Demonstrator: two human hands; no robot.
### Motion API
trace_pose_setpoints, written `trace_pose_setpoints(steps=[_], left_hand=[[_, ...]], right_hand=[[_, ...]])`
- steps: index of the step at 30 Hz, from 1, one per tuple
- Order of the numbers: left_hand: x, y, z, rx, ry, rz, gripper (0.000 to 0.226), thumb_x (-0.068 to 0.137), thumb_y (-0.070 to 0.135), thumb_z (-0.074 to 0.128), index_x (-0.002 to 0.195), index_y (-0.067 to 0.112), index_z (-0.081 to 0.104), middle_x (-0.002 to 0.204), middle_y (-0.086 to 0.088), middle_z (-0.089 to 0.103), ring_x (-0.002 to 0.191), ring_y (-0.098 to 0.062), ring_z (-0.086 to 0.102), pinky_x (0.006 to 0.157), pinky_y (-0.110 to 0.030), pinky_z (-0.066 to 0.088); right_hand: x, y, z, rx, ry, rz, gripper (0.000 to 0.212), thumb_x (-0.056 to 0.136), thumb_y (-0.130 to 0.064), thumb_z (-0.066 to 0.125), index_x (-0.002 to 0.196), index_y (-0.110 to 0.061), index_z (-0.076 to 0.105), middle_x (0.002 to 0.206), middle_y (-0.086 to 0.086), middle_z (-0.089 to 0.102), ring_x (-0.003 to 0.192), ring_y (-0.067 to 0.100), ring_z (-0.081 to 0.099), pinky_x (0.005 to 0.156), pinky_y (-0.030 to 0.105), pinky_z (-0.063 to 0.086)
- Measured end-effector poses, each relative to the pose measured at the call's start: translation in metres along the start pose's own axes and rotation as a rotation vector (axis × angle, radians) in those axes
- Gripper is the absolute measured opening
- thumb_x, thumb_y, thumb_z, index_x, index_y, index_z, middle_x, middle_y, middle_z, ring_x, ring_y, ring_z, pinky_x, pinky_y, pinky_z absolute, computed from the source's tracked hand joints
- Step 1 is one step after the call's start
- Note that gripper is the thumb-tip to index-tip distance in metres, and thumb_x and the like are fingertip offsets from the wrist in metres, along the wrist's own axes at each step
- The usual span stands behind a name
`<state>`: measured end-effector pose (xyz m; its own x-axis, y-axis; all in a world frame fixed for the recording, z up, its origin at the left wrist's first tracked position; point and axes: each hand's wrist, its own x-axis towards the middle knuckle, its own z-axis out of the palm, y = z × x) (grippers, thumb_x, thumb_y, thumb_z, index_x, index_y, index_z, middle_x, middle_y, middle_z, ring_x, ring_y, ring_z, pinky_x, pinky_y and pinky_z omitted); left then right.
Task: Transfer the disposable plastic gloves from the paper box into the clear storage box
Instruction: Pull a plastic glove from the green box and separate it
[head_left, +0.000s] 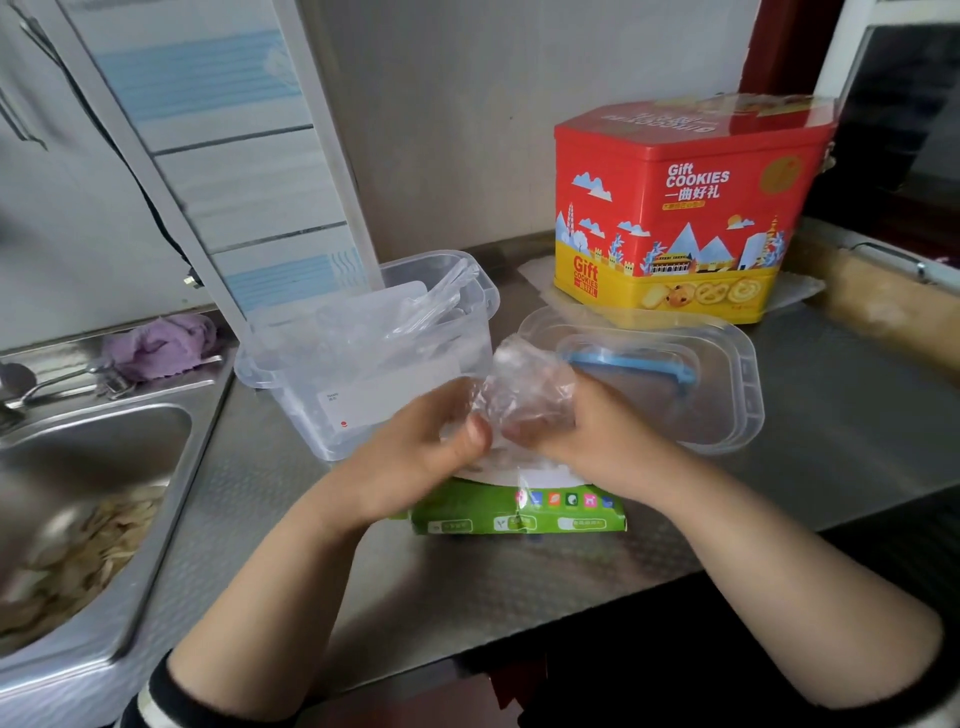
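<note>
A green paper box (519, 512) lies on the steel counter in front of me, partly hidden by my hands. My left hand (415, 457) and my right hand (587, 441) both grip a crumpled bunch of clear plastic gloves (524, 389) just above the box. The clear storage box (363, 353) stands open behind and to the left, with some clear plastic gloves inside it and a white label on its front wall.
The storage box's clear lid (717, 374) with a blue handle lies to the right. A red and yellow cookie tin (680, 208) stands behind it. A steel sink (78, 493) with scraps is at the left, with a purple cloth (161, 343) at its back.
</note>
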<state>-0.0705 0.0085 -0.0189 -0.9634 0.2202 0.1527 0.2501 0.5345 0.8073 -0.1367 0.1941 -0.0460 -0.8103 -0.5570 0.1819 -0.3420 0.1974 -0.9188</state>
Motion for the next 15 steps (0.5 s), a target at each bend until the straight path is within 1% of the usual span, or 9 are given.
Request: trace_pose_setpoints(steps=[1, 3, 6, 7, 8, 10, 12, 14, 15], left_hand=[[0.001, 0.004, -0.001, 0.003, 0.069, -0.018, 0.083, 0.061, 0.094, 0.042, 0.106, 0.028, 0.063, 0.102, 0.009, 0.068, 0.098, 0.003, 0.061, 0.083, -0.016, 0.045], [0.006, 0.010, -0.001, 0.044, 0.193, -0.063, 0.067, 0.066, 0.084, 0.053, 0.095, 0.026, 0.065, 0.087, 0.011, 0.069, 0.082, 0.005, 0.062, 0.073, -0.012, 0.043], [0.014, 0.018, 0.002, 0.035, 0.263, -0.108, 0.028, 0.082, 0.045, 0.071, 0.078, 0.018, 0.068, 0.071, 0.004, 0.068, 0.063, -0.002, 0.056, 0.063, -0.013, 0.043], [0.015, 0.017, 0.002, 0.028, 0.264, -0.109, 0.019, 0.084, 0.034, 0.072, 0.075, 0.018, 0.068, 0.070, 0.001, 0.067, 0.060, -0.003, 0.054, 0.061, -0.014, 0.042], [0.015, 0.017, 0.001, 0.028, 0.259, -0.114, 0.013, 0.086, 0.026, 0.071, 0.076, 0.019, 0.069, 0.071, -0.001, 0.068, 0.061, -0.004, 0.053, 0.062, -0.015, 0.042], [0.014, 0.013, -0.002, 0.022, 0.241, -0.135, 0.009, 0.089, 0.019, 0.068, 0.081, 0.019, 0.069, 0.070, 0.003, 0.069, 0.065, -0.006, 0.057, 0.068, -0.022, 0.047], [0.012, 0.009, -0.005, 0.018, 0.214, -0.143, 0.011, 0.094, 0.014, 0.062, 0.087, 0.017, 0.069, 0.069, 0.007, 0.068, 0.067, -0.007, 0.060, 0.075, -0.028, 0.051], [0.011, 0.007, -0.007, 0.073, 0.180, -0.133, 0.019, 0.097, 0.010, 0.055, 0.090, 0.022, 0.068, 0.069, 0.010, 0.069, 0.069, -0.007, 0.063, 0.081, -0.030, 0.051], [0.011, 0.007, -0.007, 0.105, 0.166, -0.130, 0.023, 0.098, 0.008, 0.053, 0.091, 0.024, 0.067, 0.070, 0.011, 0.070, 0.073, -0.008, 0.064, 0.084, -0.032, 0.052]], right_hand=[[0.002, 0.001, 0.002, -0.016, 0.027, 0.006, 0.061, 0.070, -0.049, 0.077, 0.121, -0.024, 0.055, 0.105, -0.010, 0.071, 0.096, 0.005, 0.067, 0.088, 0.037, 0.052], [0.005, 0.001, 0.007, -0.014, 0.038, 0.007, 0.071, 0.066, -0.050, 0.079, 0.124, -0.021, 0.052, 0.110, -0.006, 0.069, 0.098, 0.008, 0.067, 0.089, 0.041, 0.054], [0.007, -0.001, 0.010, 0.127, 0.029, 0.034, 0.066, 0.070, -0.023, 0.085, 0.126, -0.014, 0.050, 0.115, 0.002, 0.067, 0.101, 0.014, 0.067, 0.090, 0.037, 0.054], [0.006, -0.002, 0.009, 0.229, 0.007, 0.057, 0.068, 0.068, -0.024, 0.086, 0.125, -0.012, 0.052, 0.114, 0.005, 0.067, 0.101, 0.019, 0.067, 0.090, 0.037, 0.054], [0.005, -0.002, 0.006, 0.356, -0.008, 0.084, 0.069, 0.063, -0.031, 0.088, 0.120, -0.011, 0.055, 0.110, 0.006, 0.068, 0.099, 0.020, 0.066, 0.087, 0.036, 0.052], [0.004, -0.006, -0.001, 0.646, 0.006, 0.119, 0.063, 0.058, -0.041, 0.087, 0.107, -0.012, 0.062, 0.087, 0.003, 0.067, 0.083, 0.019, 0.062, 0.075, 0.033, 0.050], [0.004, -0.005, -0.005, 0.844, 0.131, 0.155, 0.040, 0.072, -0.029, 0.077, 0.105, -0.015, 0.060, 0.070, 0.001, 0.063, 0.071, 0.019, 0.058, 0.069, 0.036, 0.049], [0.003, -0.002, -0.001, 0.753, 0.319, 0.168, 0.025, 0.084, -0.015, 0.068, 0.107, -0.021, 0.058, 0.065, -0.001, 0.062, 0.066, 0.018, 0.057, 0.072, 0.043, 0.046], [0.002, -0.001, 0.002, 0.677, 0.407, 0.159, 0.022, 0.088, -0.012, 0.066, 0.105, -0.025, 0.059, 0.065, -0.003, 0.063, 0.065, 0.016, 0.057, 0.073, 0.046, 0.046]])
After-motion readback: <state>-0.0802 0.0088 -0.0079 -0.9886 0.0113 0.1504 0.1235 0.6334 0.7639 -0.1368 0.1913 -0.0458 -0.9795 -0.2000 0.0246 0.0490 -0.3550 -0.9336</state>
